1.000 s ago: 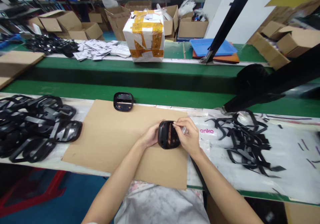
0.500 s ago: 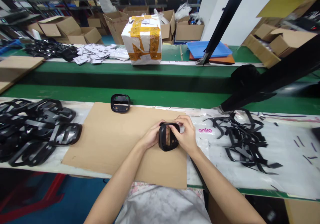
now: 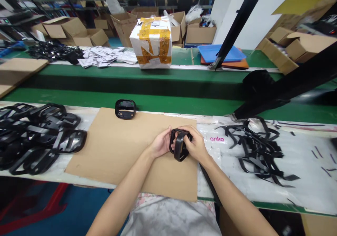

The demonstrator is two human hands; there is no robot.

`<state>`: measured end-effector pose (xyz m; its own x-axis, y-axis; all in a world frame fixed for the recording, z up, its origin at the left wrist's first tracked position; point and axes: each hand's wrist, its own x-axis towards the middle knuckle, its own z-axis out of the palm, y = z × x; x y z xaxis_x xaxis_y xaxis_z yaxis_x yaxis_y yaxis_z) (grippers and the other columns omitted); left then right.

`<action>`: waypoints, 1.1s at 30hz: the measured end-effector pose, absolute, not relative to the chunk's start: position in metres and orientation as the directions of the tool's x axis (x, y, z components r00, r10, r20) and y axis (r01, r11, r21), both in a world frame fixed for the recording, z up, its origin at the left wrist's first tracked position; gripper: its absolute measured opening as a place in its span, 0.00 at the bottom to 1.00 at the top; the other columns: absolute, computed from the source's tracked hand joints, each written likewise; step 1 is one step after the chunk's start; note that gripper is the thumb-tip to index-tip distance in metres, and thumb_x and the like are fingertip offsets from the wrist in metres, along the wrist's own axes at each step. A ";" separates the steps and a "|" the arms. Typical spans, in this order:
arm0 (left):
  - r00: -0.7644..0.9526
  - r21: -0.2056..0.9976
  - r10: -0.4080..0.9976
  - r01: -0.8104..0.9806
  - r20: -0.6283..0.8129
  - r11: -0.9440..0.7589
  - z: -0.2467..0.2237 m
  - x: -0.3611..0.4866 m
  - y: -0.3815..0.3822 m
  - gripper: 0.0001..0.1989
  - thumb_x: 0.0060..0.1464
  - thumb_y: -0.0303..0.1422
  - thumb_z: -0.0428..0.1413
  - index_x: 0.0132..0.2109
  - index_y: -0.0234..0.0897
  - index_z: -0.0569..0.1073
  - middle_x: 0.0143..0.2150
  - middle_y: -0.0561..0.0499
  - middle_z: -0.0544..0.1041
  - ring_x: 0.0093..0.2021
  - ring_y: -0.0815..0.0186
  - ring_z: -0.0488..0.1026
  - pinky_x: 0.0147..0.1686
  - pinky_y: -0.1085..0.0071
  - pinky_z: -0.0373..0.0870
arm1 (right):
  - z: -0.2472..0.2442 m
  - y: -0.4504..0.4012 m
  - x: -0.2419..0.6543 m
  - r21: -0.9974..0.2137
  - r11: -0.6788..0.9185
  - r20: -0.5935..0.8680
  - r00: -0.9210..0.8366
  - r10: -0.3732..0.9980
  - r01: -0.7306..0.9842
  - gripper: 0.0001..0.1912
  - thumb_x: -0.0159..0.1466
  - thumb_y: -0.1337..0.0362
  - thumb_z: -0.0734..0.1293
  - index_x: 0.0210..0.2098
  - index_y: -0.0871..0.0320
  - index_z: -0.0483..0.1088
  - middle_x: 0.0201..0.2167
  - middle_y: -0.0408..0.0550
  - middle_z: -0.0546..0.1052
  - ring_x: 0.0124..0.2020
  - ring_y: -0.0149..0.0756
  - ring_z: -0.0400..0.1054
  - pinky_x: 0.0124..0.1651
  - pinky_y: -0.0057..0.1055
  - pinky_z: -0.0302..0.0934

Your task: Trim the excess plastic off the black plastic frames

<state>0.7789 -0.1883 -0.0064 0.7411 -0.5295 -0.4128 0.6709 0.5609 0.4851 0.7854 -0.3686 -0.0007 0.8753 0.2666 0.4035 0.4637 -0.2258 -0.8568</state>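
Note:
Above the right part of a brown cardboard sheet (image 3: 118,148), a black plastic frame (image 3: 179,146) is held up and tilted. My right hand (image 3: 196,143) grips its right side, thumb and fingers wrapped round the edge. At its left side is my left hand (image 3: 160,144), fingers bent round the rim and partly hidden behind it. A similar black part (image 3: 125,109) lies at the sheet's back edge. Many black frames (image 3: 70,141) are heaped to the left, and black strips (image 3: 259,151) lie tangled on the right.
Beyond the worktop runs a green conveyor (image 3: 158,85). A taped white box (image 3: 151,43), a blue tray (image 3: 221,53) and white packets (image 3: 101,56) stand behind it. A black slanted post (image 3: 284,83) rises at the right. Open cartons and people are farther back.
The held frame has turned, so its side band now faces the camera. My right hand has shifted its grip, and my left hand has loosened somewhat.

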 end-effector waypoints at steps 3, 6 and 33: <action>0.691 0.403 -0.615 0.722 -0.380 0.562 -0.007 0.780 -0.185 0.17 0.65 0.44 0.56 0.37 0.33 0.73 0.25 0.54 0.68 0.20 0.71 0.65 0.24 0.74 0.66 | -0.001 -0.369 0.785 -0.871 -0.217 0.375 0.882 0.287 0.441 0.16 0.70 0.72 0.62 0.52 0.50 0.73 0.45 0.47 0.79 0.47 0.41 0.74 0.52 0.39 0.67; 0.686 0.329 -0.637 0.727 -0.351 0.602 -0.007 0.779 -0.183 0.15 0.67 0.40 0.53 0.39 0.32 0.74 0.25 0.55 0.65 0.20 0.72 0.64 0.22 0.76 0.64 | -0.001 -0.370 0.785 -0.880 -0.203 0.348 0.874 0.338 0.429 0.16 0.71 0.70 0.60 0.54 0.50 0.71 0.46 0.48 0.78 0.49 0.42 0.74 0.54 0.40 0.66; 0.838 0.678 -0.503 0.496 -0.211 0.543 -0.004 0.776 -0.196 0.22 0.56 0.51 0.64 0.33 0.36 0.69 0.22 0.56 0.64 0.24 0.69 0.67 0.28 0.72 0.67 | -0.009 -0.368 0.780 -0.944 -0.096 0.288 0.931 0.223 0.315 0.09 0.71 0.63 0.60 0.48 0.53 0.71 0.42 0.49 0.77 0.45 0.44 0.74 0.46 0.39 0.69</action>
<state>0.7760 -0.1957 -0.0038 0.8383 -0.5028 -0.2107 0.4960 0.5430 0.6776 0.7798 -0.3684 -0.0086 0.9314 0.2228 0.2879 0.3148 -0.0958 -0.9443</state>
